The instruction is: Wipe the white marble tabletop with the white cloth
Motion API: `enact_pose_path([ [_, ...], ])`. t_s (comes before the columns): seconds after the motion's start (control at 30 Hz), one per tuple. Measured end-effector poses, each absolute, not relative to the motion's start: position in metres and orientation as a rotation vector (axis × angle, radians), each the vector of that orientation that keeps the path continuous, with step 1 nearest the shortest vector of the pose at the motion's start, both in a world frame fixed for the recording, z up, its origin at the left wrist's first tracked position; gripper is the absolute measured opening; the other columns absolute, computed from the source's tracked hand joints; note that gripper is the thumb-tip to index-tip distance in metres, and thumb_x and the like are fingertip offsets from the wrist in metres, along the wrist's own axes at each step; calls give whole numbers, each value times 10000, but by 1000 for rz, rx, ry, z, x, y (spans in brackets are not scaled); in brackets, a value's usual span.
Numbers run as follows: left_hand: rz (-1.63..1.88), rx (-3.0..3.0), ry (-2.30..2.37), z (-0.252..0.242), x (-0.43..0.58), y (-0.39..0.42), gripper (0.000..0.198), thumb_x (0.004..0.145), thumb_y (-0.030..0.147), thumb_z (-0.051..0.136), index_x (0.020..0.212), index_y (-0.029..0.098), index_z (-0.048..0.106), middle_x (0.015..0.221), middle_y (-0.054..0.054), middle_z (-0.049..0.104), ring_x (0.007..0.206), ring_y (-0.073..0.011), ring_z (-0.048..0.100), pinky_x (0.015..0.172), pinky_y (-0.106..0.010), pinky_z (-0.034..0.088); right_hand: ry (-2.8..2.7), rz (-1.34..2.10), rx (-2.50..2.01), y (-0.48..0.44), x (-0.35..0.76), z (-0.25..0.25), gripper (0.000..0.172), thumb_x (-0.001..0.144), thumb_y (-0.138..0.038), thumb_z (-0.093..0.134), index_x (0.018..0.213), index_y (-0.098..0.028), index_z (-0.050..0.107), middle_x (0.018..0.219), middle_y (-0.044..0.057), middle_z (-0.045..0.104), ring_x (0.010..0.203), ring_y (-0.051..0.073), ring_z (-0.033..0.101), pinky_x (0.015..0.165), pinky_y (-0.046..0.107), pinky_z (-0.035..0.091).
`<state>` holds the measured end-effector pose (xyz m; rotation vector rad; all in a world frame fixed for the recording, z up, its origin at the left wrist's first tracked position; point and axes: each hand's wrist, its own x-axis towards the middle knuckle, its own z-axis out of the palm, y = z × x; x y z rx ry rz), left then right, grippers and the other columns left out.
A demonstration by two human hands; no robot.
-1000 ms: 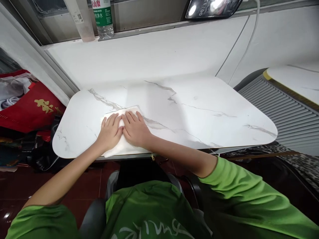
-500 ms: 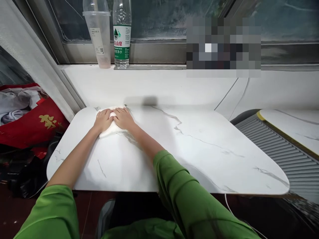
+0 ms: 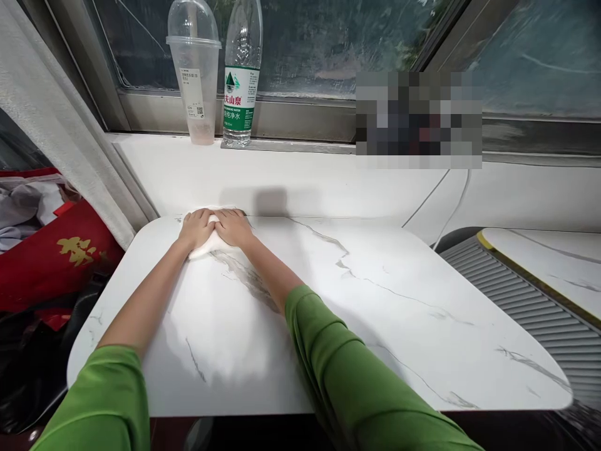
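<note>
A white cloth (image 3: 205, 247) lies on the white marbled table (image 3: 352, 332), near its back left edge by the wall. My left hand (image 3: 197, 229) presses on the cloth's left side, fingers bent over it and pointing to the wall. Beside it, my right hand (image 3: 231, 227) bears down on the cloth's right part. The two thumbs meet or nearly meet in the middle. Much of the cloth is hidden under both palms, and a strip of it shows past the fingertips and below the hands.
On the window ledge stand a clear plastic cup (image 3: 200, 94) with a domed lid and a water bottle (image 3: 240, 103). A red bag (image 3: 61, 257) with clothes sits left of the table. At right are a ribbed grey surface (image 3: 511, 294) and a white cable (image 3: 455, 210).
The view has tilted up, so the ledge and the table sit lower in the picture. Both hands stay on the cloth, now close against the wall at the table's back edge.
</note>
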<state>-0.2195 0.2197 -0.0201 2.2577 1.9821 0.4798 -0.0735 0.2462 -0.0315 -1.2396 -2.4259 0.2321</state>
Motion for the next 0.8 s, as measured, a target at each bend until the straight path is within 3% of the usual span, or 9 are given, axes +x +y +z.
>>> enact_pose_path([
  [0.43,407,2228,2031,-17,-213,206,462,999,285,316,1417,212,497,1571,-114,469,1488,-261,376,1251,-517,235,-2349,176,-1218,230,-69,-36,423,995,-173,368,1344,-129,602,1456,123,589,1386,235,489,1231,415,255],
  [0.8,347,2248,2022,-18,-197,141,468,1029,284,303,1456,181,463,1614,-131,405,1521,-263,320,1262,-539,197,-2389,142,-1209,170,-52,-39,412,999,-152,404,1372,-115,575,1466,133,577,1409,235,468,1232,431,260],
])
